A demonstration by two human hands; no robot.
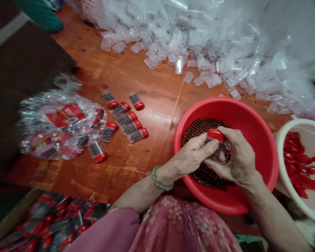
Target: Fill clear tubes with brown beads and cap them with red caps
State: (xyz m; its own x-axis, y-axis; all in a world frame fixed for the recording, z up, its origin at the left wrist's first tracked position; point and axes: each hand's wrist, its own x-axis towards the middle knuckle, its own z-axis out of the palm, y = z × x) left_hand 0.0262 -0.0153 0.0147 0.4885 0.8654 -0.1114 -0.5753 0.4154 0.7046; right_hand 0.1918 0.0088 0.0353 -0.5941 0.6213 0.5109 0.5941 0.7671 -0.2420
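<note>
Above a red plastic basin (259, 140), both hands are closed around a small clear plastic container with a red cap (215, 134). My left hand (190, 155) grips its left side, the thumb lying across the front. On the other side, my right hand (240, 154) wraps the container, with fingers at the cap and underneath. Fingers partly hide what is inside it. Brown round beads (199, 127) lie in the basin below and around the hands. Several red-capped containers filled with dark beads (138, 134) rest on the wooden table (160, 105) to the left.
Many clear empty sleeves (180, 64) are heaped along the far side. A white bucket (280, 147) at the right holds red caps (300, 168). Clear plastic bags with red labels (65, 115) lie at the left. More red-capped containers (60, 217) fill a box at lower left.
</note>
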